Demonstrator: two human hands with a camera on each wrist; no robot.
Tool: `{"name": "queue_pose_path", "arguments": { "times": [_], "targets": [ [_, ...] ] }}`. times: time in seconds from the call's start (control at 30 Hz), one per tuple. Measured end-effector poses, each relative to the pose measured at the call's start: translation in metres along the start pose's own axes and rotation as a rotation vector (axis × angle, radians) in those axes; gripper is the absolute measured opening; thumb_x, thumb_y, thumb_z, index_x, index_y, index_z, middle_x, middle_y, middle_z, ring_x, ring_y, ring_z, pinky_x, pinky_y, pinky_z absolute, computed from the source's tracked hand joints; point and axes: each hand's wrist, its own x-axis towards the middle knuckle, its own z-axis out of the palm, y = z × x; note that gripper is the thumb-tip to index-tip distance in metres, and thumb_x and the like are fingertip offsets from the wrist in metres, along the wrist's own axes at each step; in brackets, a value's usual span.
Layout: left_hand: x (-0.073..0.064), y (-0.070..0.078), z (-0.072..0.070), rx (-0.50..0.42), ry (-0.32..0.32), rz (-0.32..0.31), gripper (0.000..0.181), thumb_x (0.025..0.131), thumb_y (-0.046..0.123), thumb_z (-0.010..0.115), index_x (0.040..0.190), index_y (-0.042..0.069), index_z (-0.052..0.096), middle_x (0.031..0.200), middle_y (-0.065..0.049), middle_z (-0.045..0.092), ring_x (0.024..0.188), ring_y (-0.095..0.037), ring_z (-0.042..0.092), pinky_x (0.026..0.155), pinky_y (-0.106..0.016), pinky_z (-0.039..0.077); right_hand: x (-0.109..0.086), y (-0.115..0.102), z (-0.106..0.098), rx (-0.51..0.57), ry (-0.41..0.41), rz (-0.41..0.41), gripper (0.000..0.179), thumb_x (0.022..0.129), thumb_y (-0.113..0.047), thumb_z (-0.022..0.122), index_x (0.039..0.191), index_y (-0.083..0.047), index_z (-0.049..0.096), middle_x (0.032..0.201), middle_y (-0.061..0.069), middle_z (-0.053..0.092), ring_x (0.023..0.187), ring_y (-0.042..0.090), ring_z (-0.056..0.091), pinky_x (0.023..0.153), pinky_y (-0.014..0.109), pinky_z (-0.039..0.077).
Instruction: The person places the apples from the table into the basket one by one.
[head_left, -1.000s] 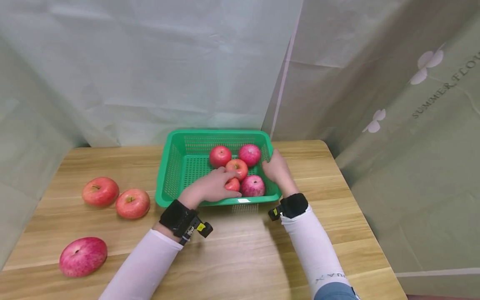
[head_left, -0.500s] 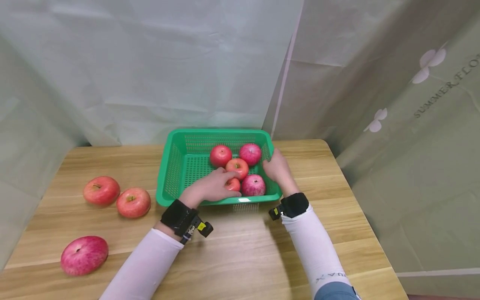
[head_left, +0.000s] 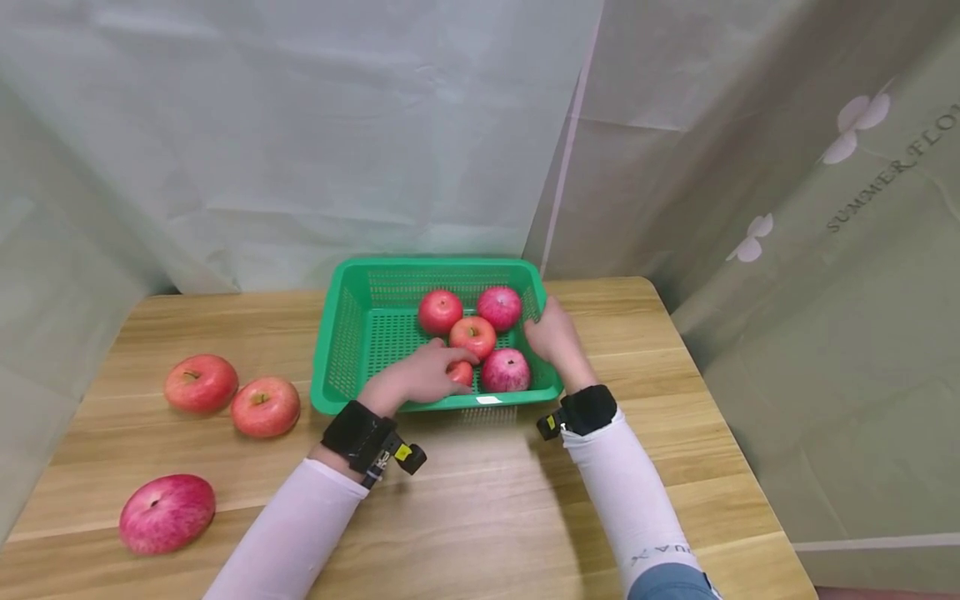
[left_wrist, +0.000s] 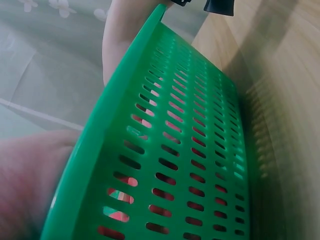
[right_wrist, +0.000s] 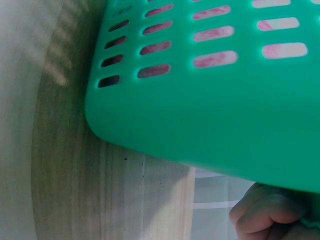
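Observation:
My left hand (head_left: 420, 373) reaches over the near rim of a green plastic basket (head_left: 320, 367) and grips a red apple (head_left: 461, 375) inside it. Most of that apple is hidden under the hand. On the basket's right side, my right hand (head_left: 555, 335) holds the rim, and its curled fingers (right_wrist: 265, 212) show below the rim in the right wrist view. Beside the gripped apple lie an orange-red apple (head_left: 472, 337) and a pinkish-purple fruit (head_left: 506, 371). Farther back in the basket are a red apple (head_left: 440, 312) and another pinkish fruit (head_left: 499, 308).
Left of the basket, two red apples (head_left: 201, 383) (head_left: 265, 407) sit on the wooden table (head_left: 480, 508). A pinkish-purple fruit (head_left: 167, 514) lies nearer the front left. A grey sheet (head_left: 300, 150) hangs behind the table, close to the basket's back.
The left hand's fingertips and the apple in them have shifted slightly left, away from the pinkish-purple fruit beside it. The right hand keeps its hold on the basket rim.

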Motion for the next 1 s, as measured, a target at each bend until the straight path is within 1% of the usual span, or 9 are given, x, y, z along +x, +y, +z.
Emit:
{"name": "queue_pose_path", "arguments": {
  "times": [0.1,0.23,0.4,0.7,0.83,1.0],
  "targets": [
    [0.0017,-0.0017,0.0013,-0.012,0.004,0.003,0.056,0.096,0.033,0.077,0.148,0.016,0.065,0.132,-0.017,0.062,0.121,-0.032,0.052,0.098,-0.052,0.051,0.0000,-0.0008,-0.0004,-0.004,0.002,0.000,0.061,0.106,-0.020,0.055,0.158,0.006,0.034,0.143,0.029,0.056,0.126,0.041,0.060,0.093,0.057,0.058],
    [0.0015,-0.0032,0.0023,-0.042,0.002,-0.010,0.058,0.097,0.035,0.076,0.151,0.017,0.063,0.137,-0.018,0.059,0.126,-0.034,0.051,0.100,-0.055,0.051,-0.0002,-0.0016,-0.0008,-0.005,0.006,-0.002,0.063,0.106,-0.020,0.054,0.159,0.006,0.032,0.144,0.029,0.055,0.126,0.041,0.059,0.094,0.057,0.058],
    [0.0002,-0.0030,0.0028,-0.072,0.006,-0.008,0.057,0.097,0.035,0.076,0.149,0.016,0.064,0.141,-0.020,0.058,0.132,-0.037,0.049,0.104,-0.058,0.049,-0.0004,-0.0016,-0.0004,-0.001,0.009,0.003,0.063,0.106,-0.020,0.055,0.159,0.006,0.032,0.144,0.029,0.055,0.127,0.041,0.059,0.095,0.058,0.058],
    [-0.0010,-0.0032,0.0033,-0.090,-0.001,-0.018,0.057,0.097,0.035,0.076,0.150,0.016,0.064,0.144,-0.022,0.056,0.137,-0.039,0.047,0.108,-0.059,0.046,-0.0001,0.0010,0.0020,0.015,0.009,0.003,0.059,0.106,-0.019,0.056,0.156,0.005,0.036,0.138,0.027,0.057,0.122,0.040,0.061,0.092,0.058,0.059],
    [-0.0009,-0.0046,0.0045,-0.098,0.001,-0.023,0.057,0.097,0.036,0.076,0.150,0.017,0.064,0.145,-0.021,0.057,0.138,-0.039,0.046,0.108,-0.060,0.047,0.0006,0.0014,0.0025,0.009,0.010,0.004,0.060,0.106,-0.020,0.056,0.156,0.005,0.035,0.138,0.028,0.057,0.122,0.040,0.061,0.092,0.058,0.059],
    [-0.0004,-0.0055,0.0059,-0.117,0.008,-0.028,0.058,0.097,0.035,0.076,0.151,0.018,0.063,0.146,-0.022,0.054,0.137,-0.038,0.047,0.107,-0.060,0.047,0.0007,0.0007,0.0017,0.002,0.010,0.009,0.062,0.106,-0.020,0.056,0.158,0.005,0.034,0.140,0.028,0.057,0.124,0.041,0.060,0.094,0.058,0.058]
  ]
}}
